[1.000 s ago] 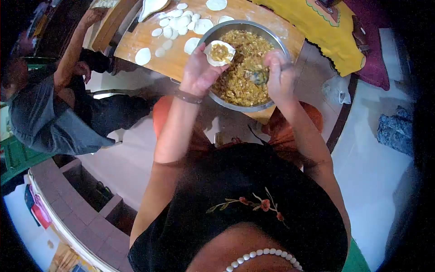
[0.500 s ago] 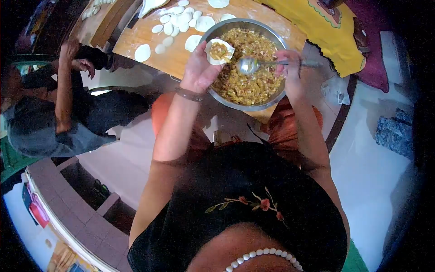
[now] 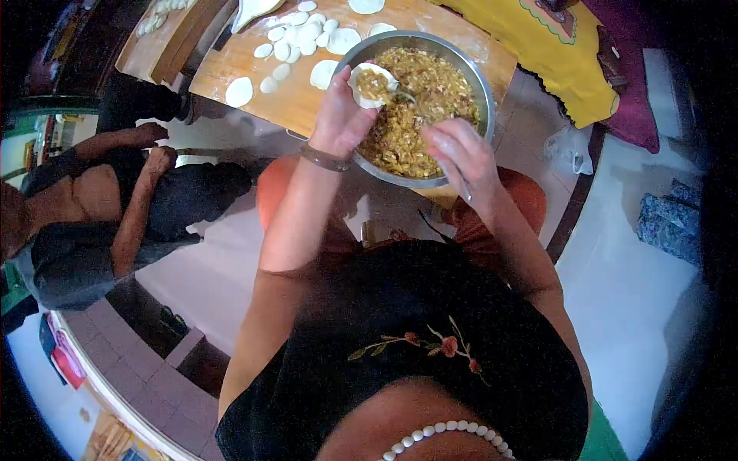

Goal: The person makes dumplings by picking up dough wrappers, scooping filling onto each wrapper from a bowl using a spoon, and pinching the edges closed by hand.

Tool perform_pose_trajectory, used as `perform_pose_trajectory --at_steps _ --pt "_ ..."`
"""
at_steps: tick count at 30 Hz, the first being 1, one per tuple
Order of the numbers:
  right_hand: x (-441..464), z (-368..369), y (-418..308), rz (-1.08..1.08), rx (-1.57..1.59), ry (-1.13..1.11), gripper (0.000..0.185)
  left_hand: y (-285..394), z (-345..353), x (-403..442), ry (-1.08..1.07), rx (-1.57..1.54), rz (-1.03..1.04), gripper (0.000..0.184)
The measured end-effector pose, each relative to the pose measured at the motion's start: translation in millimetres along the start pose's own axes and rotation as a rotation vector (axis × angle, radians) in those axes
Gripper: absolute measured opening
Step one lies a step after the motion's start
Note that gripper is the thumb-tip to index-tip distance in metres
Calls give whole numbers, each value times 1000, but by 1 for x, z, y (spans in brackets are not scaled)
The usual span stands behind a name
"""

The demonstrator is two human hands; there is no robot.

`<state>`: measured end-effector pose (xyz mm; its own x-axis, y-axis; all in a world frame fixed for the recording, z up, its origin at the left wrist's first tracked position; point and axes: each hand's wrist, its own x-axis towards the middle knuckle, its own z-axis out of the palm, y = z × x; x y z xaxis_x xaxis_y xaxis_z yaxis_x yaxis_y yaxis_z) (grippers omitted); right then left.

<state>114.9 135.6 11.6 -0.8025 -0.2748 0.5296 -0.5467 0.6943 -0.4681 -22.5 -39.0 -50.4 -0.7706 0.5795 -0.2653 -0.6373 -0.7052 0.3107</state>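
Observation:
My left hand (image 3: 342, 123) cups a round dumpling wrapper (image 3: 359, 95) over the left rim of a steel bowl (image 3: 487, 104). A mound of chopped filling (image 3: 374, 83) lies on the wrapper. My right hand (image 3: 466, 157) is closed around the handle of a metal spoon (image 3: 407, 97), above the near right part of the bowl. The spoon's head is at the right edge of the wrapper; whether it touches the filling there, I cannot tell. Loose chopped filling (image 3: 411, 142) fills much of the bowl.
The bowl stands on a floured wooden board (image 3: 219, 69) with flat wrappers (image 3: 239, 91) and several small dough pieces (image 3: 307, 32). A yellow cloth (image 3: 569, 69) is at the right. Another person (image 3: 92, 200) sits at the left, and a plastic bag (image 3: 569, 150) lies right of the board.
My right hand has moved left and toward me, turning the spoon so its head now points away, up at the wrapper. The other person's arms have lowered. My left hand stays nearly still.

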Motion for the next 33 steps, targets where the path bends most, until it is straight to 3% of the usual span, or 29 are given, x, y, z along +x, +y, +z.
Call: perform_pose_trajectory --at_steps 5,17,21,22,26,29,33 --pt "-14 -9 -17 -25 -14 -147 29 0 2 1 49 11 85 38" --pt "-5 11 30 37 97 183 7 7 22 -11 -59 25 -58 45" --pt "9 36 36 309 621 215 8 10 27 -15 -142 -5 -142 46" --pt "17 44 37 155 636 291 19 11 29 -16 -141 -9 -150 46" --pt "37 41 26 116 243 205 40 17 26 -20 -338 -164 -260 45" --pt "39 47 30 -112 -108 167 45 19 20 -21 -395 -247 -308 43" --pt "41 45 26 -149 -106 159 32 19 15 -21 -344 -241 -331 43"
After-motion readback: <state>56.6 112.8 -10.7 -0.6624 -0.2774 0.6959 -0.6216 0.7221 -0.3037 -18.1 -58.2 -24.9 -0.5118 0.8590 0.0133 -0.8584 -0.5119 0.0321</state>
